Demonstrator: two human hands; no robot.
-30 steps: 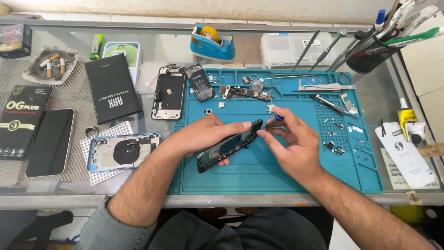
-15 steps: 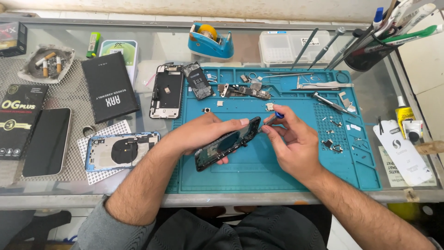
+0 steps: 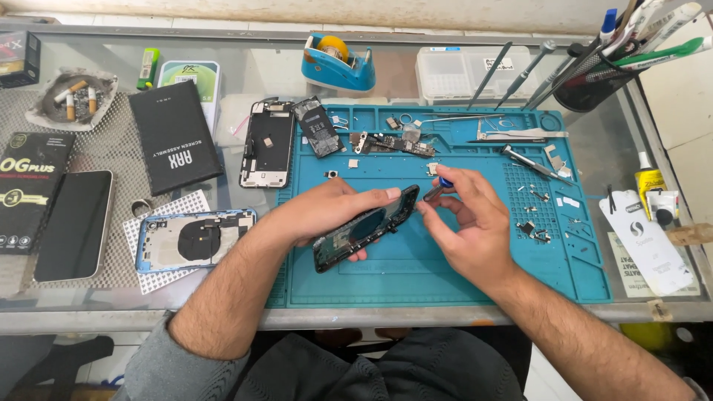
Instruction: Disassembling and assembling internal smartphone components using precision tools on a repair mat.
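Note:
My left hand (image 3: 327, 212) holds a black opened phone frame (image 3: 364, 229) tilted on its edge above the teal work mat (image 3: 416, 275). My right hand (image 3: 468, 223) pinches a small blue-handled screwdriver (image 3: 440, 186) whose tip meets the frame's upper right corner. On the mat behind lie a logic board (image 3: 390, 142), a small black battery-like part (image 3: 318, 128) and several tiny screws and brackets (image 3: 535, 215).
A second opened phone (image 3: 267, 145) lies at the mat's left edge. A blue phone back housing (image 3: 193, 239), a dark screen (image 3: 73, 223) and black boxes (image 3: 174, 137) sit left. A tape dispenser (image 3: 338, 63), plastic organiser (image 3: 468, 73) and tool cup (image 3: 590, 74) stand behind.
My hands and the phone frame stay in nearly the same place; the screwdriver has shifted slightly at the frame's corner. The view has drifted a little.

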